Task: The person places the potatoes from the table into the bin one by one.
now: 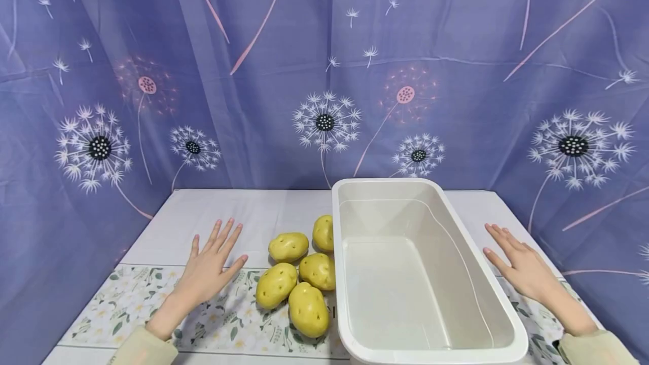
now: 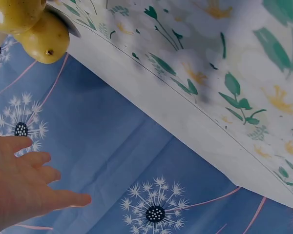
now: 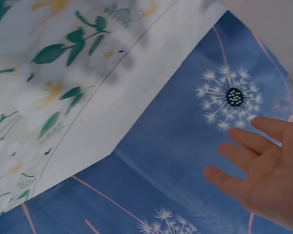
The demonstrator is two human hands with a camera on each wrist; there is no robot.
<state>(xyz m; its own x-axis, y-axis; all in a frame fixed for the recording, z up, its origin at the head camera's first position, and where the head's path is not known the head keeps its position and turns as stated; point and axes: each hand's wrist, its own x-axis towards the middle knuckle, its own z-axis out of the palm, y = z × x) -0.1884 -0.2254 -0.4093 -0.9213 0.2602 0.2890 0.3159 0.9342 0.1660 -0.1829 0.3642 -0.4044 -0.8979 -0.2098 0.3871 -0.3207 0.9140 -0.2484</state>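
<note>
Left hand flat on the flowered table runner, fingers straight and spread, empty; just right of it five yellow potatoes clustered against the white plastic tub; beyond the tub, right hand palm down, fingers straight, holding nothing

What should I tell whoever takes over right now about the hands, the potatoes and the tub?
Left hand: open, flat on the table, just left of the potatoes; no grip on anything.
Right hand: open, flat on the table to the right of the tub, holding nothing.
Potatoes: five in a cluster on the flowered mat, against the left side of the white tub.
Done: nothing moved; the tub holds no potatoes.
Left: judging by the layout, probably all five potatoes go into the tub.
</note>
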